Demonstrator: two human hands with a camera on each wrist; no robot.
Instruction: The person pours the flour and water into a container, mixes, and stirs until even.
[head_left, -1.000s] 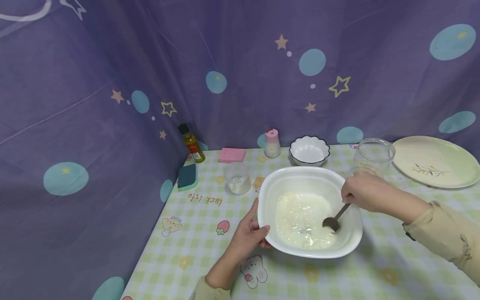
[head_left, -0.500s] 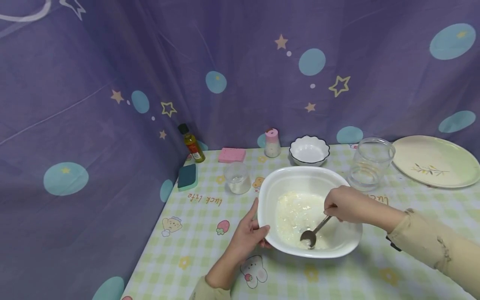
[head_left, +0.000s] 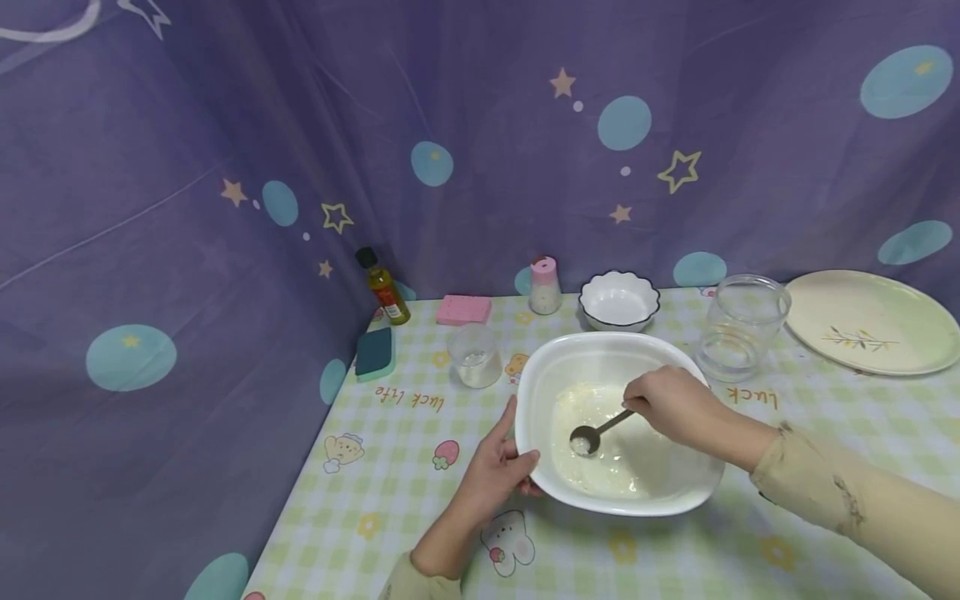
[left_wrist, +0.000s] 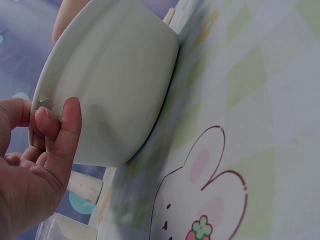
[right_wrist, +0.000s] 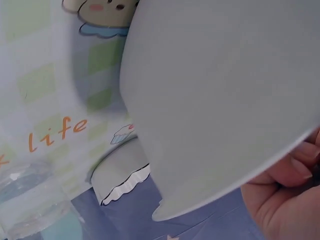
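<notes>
One white basin: left hand grips its left rim; right hand pinches a dark spoon, head down at pale mixture; scalloped bowl on far side.

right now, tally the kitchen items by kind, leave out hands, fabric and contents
Large bowl, scalloped bowl: 2 bowls
Jar, cup: 2 clear vessels
Pink sponge, teal sponge: 2 sponges
Plate: 1
Bottle: 1
Shaker: 1
Spoon: 1
Total: 10
</notes>
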